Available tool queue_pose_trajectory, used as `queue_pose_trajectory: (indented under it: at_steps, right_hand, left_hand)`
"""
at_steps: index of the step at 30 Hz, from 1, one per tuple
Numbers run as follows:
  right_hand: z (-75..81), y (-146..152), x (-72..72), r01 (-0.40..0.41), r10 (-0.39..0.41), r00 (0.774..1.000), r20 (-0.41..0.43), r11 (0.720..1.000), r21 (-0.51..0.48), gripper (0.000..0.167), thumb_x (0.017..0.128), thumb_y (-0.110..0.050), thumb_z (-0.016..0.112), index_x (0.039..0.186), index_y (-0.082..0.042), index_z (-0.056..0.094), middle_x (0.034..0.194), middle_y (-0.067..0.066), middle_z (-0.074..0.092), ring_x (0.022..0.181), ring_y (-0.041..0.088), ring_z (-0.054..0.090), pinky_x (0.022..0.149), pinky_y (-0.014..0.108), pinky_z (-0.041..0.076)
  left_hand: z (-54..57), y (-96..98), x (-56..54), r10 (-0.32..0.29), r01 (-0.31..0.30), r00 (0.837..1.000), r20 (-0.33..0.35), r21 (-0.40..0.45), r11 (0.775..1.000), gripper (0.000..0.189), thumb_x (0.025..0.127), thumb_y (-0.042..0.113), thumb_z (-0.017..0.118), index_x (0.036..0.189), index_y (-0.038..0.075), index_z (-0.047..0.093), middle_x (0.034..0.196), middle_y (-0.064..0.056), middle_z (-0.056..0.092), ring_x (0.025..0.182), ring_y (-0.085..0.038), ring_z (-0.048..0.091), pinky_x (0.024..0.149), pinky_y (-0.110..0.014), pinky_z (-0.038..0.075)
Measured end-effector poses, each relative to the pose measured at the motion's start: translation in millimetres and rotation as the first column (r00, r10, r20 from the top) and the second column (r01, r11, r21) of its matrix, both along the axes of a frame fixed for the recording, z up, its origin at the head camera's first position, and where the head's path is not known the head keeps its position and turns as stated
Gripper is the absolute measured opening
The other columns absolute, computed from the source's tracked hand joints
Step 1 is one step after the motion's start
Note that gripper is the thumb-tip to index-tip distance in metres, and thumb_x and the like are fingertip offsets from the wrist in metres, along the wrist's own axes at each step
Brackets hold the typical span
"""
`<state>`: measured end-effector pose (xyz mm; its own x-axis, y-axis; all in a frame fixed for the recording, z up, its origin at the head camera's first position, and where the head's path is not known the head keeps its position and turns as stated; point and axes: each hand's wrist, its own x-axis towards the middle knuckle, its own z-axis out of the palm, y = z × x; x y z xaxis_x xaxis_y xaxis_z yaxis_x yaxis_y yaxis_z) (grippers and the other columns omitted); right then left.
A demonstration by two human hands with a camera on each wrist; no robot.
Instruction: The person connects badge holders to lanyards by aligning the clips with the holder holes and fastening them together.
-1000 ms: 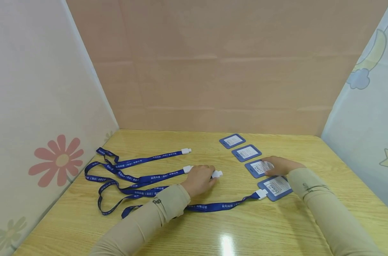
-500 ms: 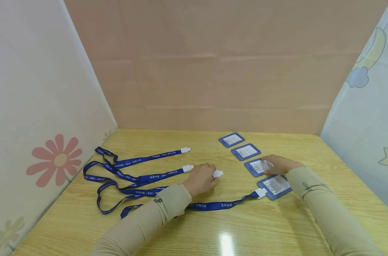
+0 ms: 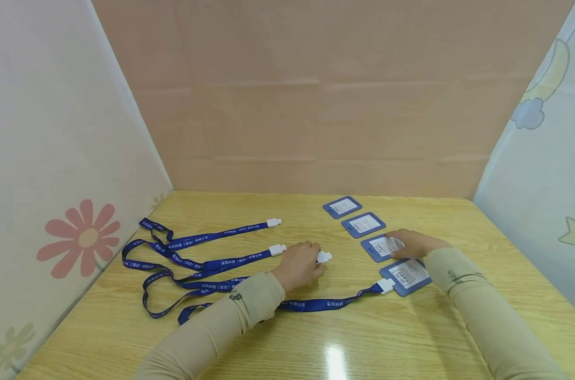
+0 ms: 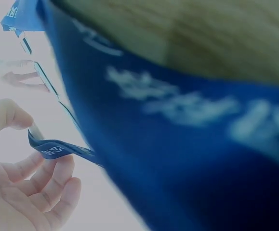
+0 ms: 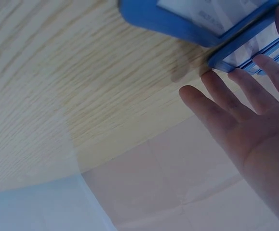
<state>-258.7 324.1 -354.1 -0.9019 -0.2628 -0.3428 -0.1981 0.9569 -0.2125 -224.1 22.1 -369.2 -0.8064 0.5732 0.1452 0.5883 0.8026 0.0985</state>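
Beige sleeves (image 3: 496, 322), dark print (image 3: 460, 277), folded cuffs (image 3: 265, 296)

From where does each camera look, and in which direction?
Head: on the head, facing forward and down at lanyards, card holders; sleeves, left grip, right grip show.
Left wrist: worn there, facing left grip and lanyards; right grip behind.
Right wrist: worn there, facing right grip and card holders.
Head and right wrist share card holders.

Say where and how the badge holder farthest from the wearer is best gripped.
Probably by the right end of the farthest badge holder, long edges pinched, coming from the right: it lies flat, its slotted end faces left and stays free, and the next holder sits on its near side.
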Motion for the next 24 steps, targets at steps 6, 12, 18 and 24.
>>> queue_pose_trajectory:
  at_steps: [6, 12, 18, 24]
  right_hand:
    - [-2.1, 1.2, -0.9, 0.010, -0.010, 1.000, 0.003, 1.000, -0.009, 0.060, 0.089, -0.025, 0.062, 0.137, 0.002, 0.039, 0.139, 0.034, 0.036, 0.127, 0.053, 0.032, 0.103, 0.063, 0.028]
    - [-0.9, 1.7, 0.3, 0.005, -0.005, 1.000, 0.001, 1.000, -0.017, 0.060, 0.089, -0.025, 0.062, 0.137, 0.003, 0.040, 0.138, 0.034, 0.036, 0.127, 0.054, 0.032, 0.102, 0.063, 0.028]
    - [0.8, 1.2, 1.1, -0.003, 0.003, 1.000, -0.002, 1.000, -0.017, 0.060, 0.088, -0.025, 0.062, 0.137, 0.003, 0.040, 0.138, 0.035, 0.036, 0.127, 0.054, 0.033, 0.102, 0.063, 0.029]
    - [-0.9, 1.6, 0.0, 0.002, -0.002, 1.000, 0.004, 1.000, -0.013, 0.060, 0.089, -0.025, 0.061, 0.138, 0.002, 0.039, 0.139, 0.034, 0.036, 0.127, 0.053, 0.032, 0.102, 0.063, 0.029]
  left_hand:
    - [0.3, 0.8, -0.6, 0.009, -0.009, 0.999, 0.038, 0.007, 1.000, 0.029, 0.088, 0.031, 0.061, 0.105, 0.007, 0.062, 0.089, -0.003, 0.063, 0.069, -0.010, 0.051, 0.067, -0.022, 0.048]
    - [6.6, 0.0, 1.1, 0.010, -0.011, 0.997, 0.079, 0.004, 1.000, 0.036, 0.091, 0.032, 0.058, 0.118, 0.008, 0.060, 0.104, -0.006, 0.064, 0.085, -0.014, 0.059, 0.078, -0.028, 0.051]
    - [12.4, -0.7, 0.4, 0.021, -0.021, 0.998, 0.064, -0.013, 1.000, 0.036, 0.091, 0.033, 0.058, 0.121, 0.014, 0.060, 0.106, -0.005, 0.065, 0.092, -0.016, 0.060, 0.083, -0.032, 0.049]
    - [15.6, -0.4, -2.3, 0.041, -0.040, 0.999, 0.015, -0.054, 0.998, 0.034, 0.091, 0.035, 0.058, 0.122, 0.021, 0.061, 0.110, -0.005, 0.065, 0.101, -0.021, 0.061, 0.086, -0.039, 0.047]
